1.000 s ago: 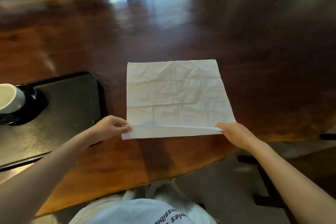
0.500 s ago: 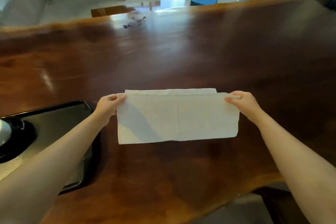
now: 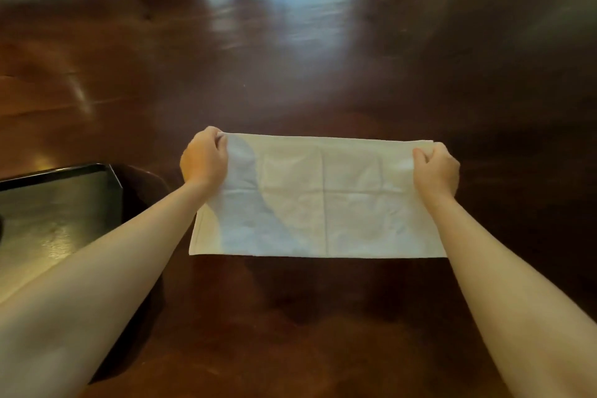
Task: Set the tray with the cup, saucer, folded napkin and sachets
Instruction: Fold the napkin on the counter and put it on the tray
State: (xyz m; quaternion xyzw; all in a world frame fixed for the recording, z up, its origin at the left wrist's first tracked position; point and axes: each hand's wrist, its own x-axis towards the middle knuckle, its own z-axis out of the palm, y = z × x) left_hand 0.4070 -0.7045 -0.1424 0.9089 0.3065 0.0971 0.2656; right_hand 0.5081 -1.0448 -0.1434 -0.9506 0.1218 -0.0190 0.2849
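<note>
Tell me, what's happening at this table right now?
A person is folding a white napkin on a dark wooden table. The left hand and right hand each pinch a far corner; the napkin lies doubled over into a long rectangle. A black tray sits to the left, beside the napkin. The napkin is not on it yet.

One white napkin [image 3: 323, 197] lies folded in half on the one dark wooden worktop [image 3: 290, 58]. Two hands are in view, one left hand [image 3: 204, 158] and one right hand [image 3: 436, 169]. One black tray [image 3: 106, 171] sits left of the napkin.
</note>
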